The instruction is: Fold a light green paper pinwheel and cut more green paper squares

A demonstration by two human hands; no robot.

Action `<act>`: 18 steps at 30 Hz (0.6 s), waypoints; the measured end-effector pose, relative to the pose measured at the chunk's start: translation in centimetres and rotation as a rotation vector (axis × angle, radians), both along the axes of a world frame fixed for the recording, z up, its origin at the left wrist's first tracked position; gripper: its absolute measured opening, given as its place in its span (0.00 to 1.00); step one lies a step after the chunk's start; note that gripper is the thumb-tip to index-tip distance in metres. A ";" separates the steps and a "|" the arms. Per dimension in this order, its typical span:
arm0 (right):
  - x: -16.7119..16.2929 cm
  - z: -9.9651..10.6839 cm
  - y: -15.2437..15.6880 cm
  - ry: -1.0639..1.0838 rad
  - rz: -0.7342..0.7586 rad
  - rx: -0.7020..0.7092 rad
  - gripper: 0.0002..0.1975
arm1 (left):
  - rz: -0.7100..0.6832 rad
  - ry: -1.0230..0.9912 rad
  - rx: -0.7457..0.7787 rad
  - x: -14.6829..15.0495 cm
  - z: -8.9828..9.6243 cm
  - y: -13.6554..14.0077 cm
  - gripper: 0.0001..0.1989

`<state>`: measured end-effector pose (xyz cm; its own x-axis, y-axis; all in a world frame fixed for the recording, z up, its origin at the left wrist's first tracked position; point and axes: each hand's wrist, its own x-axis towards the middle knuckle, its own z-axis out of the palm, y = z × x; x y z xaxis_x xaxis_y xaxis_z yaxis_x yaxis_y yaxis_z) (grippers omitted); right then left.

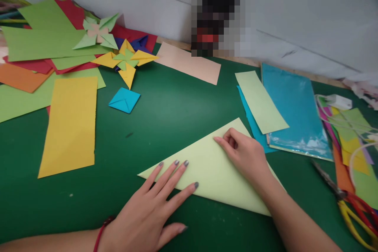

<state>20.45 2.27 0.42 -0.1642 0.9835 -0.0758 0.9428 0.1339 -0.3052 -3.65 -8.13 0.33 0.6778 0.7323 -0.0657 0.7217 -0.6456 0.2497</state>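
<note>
A crooked crease seemed the likeliest fault, should uneven pressure have let the folded paper [218,175] slip. It lay flat on the table [183,104], beneath both hands: the left hand [150,204], spread and grasping nothing, covered its left part; the right hand [246,151], curled, rested towards its right, any pinch indiscernible.

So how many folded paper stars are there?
3: pale green star on the paper pile, yellow star beside it, purple star partly hidden behind the yellow one. More may be buried.
</note>
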 end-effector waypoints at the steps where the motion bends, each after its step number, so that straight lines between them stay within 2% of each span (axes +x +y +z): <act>1: 0.0 0.0 0.0 0.001 0.000 0.002 0.18 | -0.001 0.001 0.000 0.0 0.0 0.0 0.32; 18: 0.0 -0.1 -0.1 -0.006 0.011 0.026 0.17 | 0.015 -0.035 -0.034 0.1 -0.1 0.0 0.35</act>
